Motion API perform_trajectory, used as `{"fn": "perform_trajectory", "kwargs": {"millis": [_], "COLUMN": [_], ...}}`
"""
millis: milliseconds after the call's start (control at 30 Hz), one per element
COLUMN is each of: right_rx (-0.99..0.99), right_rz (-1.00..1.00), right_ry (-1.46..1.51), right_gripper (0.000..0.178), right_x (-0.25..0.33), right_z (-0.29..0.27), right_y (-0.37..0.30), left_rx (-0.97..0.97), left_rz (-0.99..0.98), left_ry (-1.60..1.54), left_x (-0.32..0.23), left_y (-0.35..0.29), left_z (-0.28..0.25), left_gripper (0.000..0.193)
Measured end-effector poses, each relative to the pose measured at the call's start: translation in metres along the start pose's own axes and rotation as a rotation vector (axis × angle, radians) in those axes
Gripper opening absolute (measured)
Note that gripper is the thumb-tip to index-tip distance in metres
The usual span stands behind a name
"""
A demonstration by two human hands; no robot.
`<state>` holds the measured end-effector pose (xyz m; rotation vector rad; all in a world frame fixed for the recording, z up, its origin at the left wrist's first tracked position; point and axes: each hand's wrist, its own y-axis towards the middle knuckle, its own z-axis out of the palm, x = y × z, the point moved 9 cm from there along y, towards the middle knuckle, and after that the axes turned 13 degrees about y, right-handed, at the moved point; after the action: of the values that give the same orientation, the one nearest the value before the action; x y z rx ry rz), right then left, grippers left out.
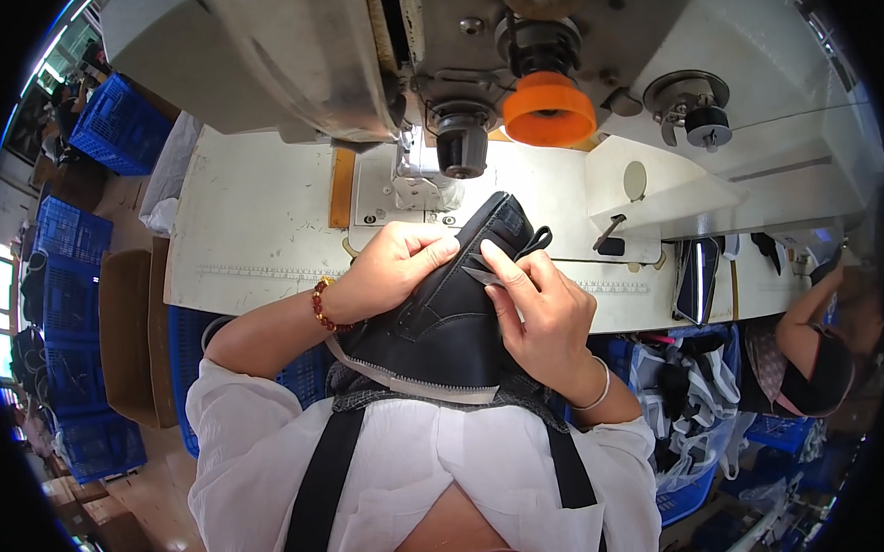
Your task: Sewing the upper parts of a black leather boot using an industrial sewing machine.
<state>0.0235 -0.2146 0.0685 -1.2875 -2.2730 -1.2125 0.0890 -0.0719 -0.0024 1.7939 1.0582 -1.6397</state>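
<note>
A black shoe upper (454,339) rests against my lap and slants up toward the sewing machine, its pale toothed lower edge turned toward me. My left hand (388,273) is closed on the upper's left side, thumb pressed along the stitched edge. In my right hand (539,316) are thread snips (480,272), only their grey pointed blades showing beside the upper's opening. The rest of the snips is hidden by the fingers. A small black pull loop (535,241) stands out beyond my right fingers.
The sewing machine head (429,184) overhangs the white table (255,205), with an orange thread-tension dial (549,112) above. A blue crate (698,501) with cut pieces stands at right. Blue crates (75,357) and a cardboard box (128,336) stand at left. Another person's arm (809,317) shows far right.
</note>
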Motion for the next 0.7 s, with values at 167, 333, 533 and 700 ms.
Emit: {"fn": "perform_trajectory", "kwargs": {"millis": [167,333,533,700], "right_rx": [-0.014,-0.062,-0.154,-0.051], "right_rz": [-0.099,-0.083,-0.045,0.01], "right_ry": [-0.159,0.114,0.586,0.283], "right_gripper": [0.042,0.041,0.037,0.044], "right_x": [0.01,-0.013,-0.03,-0.017], "right_z": [0.0,0.014,0.019,0.012], "right_y": [0.003,-0.002,-0.002,-0.001], "left_rx": [0.013,0.019,-0.035,-0.032], "left_rz": [-0.029,-0.027,0.044,0.008], "left_ry": [0.031,-0.023,-0.108,-0.087], "left_x": [0.0,0.01,0.007,0.011], "left_y": [-0.001,0.0,0.0,0.0], "left_z": [-0.001,0.0,0.0,-0.002], "left_gripper": [0.028,0.03,0.025,0.027]}}
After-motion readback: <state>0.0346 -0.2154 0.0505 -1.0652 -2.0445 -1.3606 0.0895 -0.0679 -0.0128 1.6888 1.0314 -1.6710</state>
